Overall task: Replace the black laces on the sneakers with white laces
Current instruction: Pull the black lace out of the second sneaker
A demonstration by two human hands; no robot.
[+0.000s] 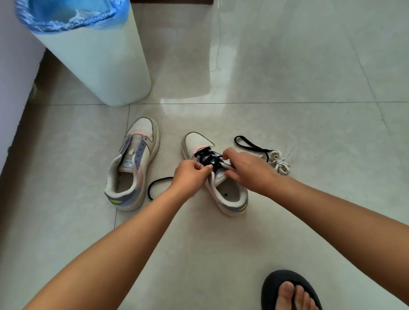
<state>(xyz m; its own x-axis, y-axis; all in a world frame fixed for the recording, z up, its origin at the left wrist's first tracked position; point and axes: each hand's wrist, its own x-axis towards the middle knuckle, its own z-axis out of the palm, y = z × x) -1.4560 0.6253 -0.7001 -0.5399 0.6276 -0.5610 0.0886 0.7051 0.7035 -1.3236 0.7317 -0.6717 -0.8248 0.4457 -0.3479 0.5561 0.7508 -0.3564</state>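
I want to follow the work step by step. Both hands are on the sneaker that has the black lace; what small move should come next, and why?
Probably pull the black lace out of the top eyelets of the right sneaker. Both the left hand and the right hand pinch it there, and it is threaded lower down. The left sneaker is already bare, and the white laces wait on the floor.

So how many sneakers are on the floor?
2. One sneaker with no laces stands near the white bin. The other sneaker, still black-laced, is under both hands, left hand and right hand. None seem hidden.
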